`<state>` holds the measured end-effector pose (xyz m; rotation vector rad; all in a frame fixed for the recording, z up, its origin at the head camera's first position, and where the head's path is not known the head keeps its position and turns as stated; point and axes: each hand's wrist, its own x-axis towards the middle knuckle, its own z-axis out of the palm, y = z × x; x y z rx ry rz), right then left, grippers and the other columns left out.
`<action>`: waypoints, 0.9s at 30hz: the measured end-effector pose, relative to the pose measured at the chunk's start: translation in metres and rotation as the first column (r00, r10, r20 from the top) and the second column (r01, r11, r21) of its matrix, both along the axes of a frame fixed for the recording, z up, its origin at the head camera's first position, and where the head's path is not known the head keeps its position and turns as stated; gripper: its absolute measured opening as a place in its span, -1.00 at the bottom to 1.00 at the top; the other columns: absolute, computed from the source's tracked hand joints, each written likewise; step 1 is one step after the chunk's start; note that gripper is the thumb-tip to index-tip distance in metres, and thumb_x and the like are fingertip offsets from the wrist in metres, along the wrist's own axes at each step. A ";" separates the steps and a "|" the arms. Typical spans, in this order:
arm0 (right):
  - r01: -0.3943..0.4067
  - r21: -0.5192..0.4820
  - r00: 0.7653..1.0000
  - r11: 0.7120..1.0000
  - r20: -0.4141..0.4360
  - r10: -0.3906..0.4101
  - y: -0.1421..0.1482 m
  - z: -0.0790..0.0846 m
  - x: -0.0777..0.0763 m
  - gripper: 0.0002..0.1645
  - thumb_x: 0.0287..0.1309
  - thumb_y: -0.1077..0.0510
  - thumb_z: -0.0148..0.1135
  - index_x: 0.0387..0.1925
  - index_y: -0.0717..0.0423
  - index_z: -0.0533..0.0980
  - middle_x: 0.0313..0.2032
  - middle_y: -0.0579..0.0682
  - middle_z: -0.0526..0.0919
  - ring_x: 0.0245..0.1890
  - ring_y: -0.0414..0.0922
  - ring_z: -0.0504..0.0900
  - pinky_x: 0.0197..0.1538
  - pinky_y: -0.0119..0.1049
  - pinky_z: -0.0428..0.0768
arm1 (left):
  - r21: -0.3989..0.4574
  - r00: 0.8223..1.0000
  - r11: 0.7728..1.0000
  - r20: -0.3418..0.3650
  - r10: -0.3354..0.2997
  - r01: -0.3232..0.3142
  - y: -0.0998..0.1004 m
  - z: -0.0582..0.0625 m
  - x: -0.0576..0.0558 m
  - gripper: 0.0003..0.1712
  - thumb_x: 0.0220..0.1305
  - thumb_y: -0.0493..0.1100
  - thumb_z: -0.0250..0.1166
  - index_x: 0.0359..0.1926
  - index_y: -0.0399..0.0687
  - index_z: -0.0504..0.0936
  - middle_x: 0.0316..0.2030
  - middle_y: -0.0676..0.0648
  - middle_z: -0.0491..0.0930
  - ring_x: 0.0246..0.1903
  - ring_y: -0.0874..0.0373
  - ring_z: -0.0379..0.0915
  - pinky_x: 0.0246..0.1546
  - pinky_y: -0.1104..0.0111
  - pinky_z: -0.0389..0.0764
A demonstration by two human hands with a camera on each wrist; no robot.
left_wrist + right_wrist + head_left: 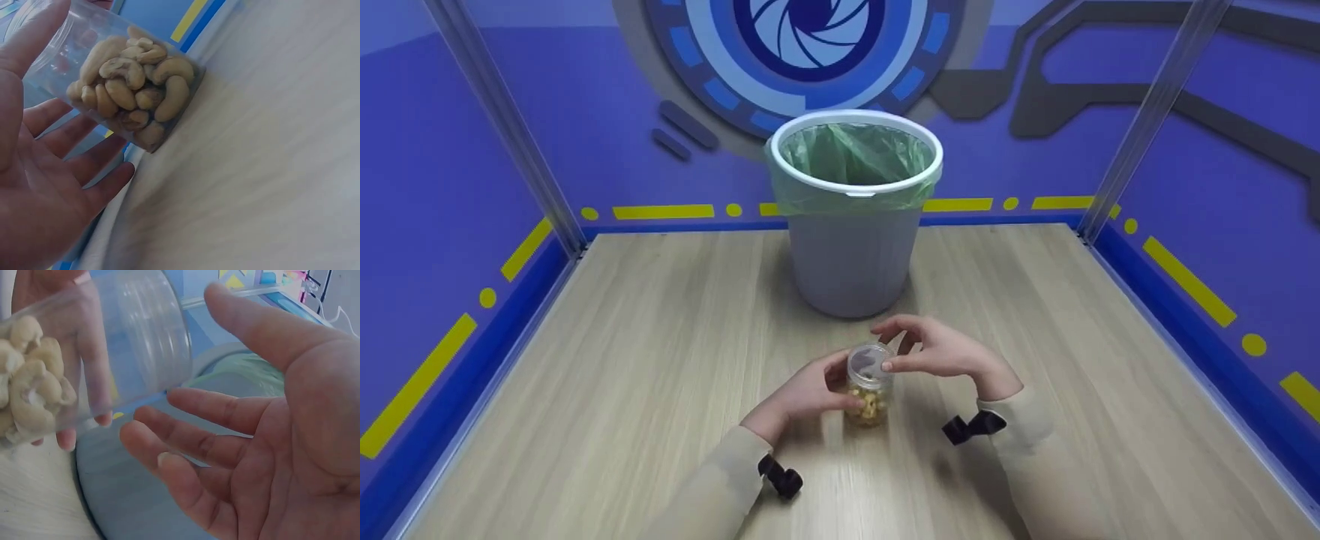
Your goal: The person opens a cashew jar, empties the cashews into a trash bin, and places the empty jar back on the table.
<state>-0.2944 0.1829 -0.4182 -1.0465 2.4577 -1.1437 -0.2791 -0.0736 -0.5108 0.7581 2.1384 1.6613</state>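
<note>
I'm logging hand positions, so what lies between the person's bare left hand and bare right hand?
A clear, cylindrical plastic jar with cream-coloured cashews inside is between the left hand and the right hand; the head view shows it.

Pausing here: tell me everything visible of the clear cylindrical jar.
The clear cylindrical jar looks like plastic, with a ridged transparent lid on top and curved, pale tan cashews filling its lower part. It is roughly upright over the pale wood-grain table; whether its base rests there is unclear. The bare left hand holds it, thumb on the near side; the bare right hand is beside the lid, contact unclear.
</note>
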 end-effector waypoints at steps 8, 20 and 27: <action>-0.005 0.034 0.998 0.999 -0.063 0.007 -0.009 0.000 0.010 -0.26 0.07 0.02 0.58 0.23 0.24 0.53 0.06 0.17 0.66 -0.15 0.00 0.66 -0.10 -0.27 0.63 | -0.002 0.998 1.000 -0.055 0.009 -0.009 0.006 -0.002 0.002 -0.14 0.14 -0.14 0.53 0.45 -0.07 0.42 0.25 -0.14 0.61 0.27 0.00 0.51 0.38 0.19 0.44; 0.047 0.055 0.970 0.997 -0.242 -0.032 -0.019 -0.004 0.014 -0.29 0.03 0.01 0.61 0.17 0.18 0.55 0.04 0.08 0.69 -0.07 -0.03 0.62 -0.02 -0.20 0.60 | 0.050 0.997 0.996 -0.029 0.075 -0.074 0.008 -0.001 0.006 -0.23 0.21 -0.11 0.50 0.40 -0.08 0.43 0.17 -0.17 0.64 0.15 0.09 0.56 0.25 0.23 0.53; 0.077 0.018 0.979 0.997 -0.189 -0.072 -0.019 -0.003 0.014 -0.28 0.19 0.01 0.49 0.31 0.17 0.47 0.12 0.09 0.64 -0.08 -0.03 0.60 -0.14 -0.33 0.57 | -0.005 0.975 0.976 -0.060 0.215 -0.216 0.005 0.011 0.008 -0.28 0.14 0.00 0.56 0.29 -0.02 0.50 0.06 -0.10 0.68 0.01 0.13 0.58 0.10 0.20 0.59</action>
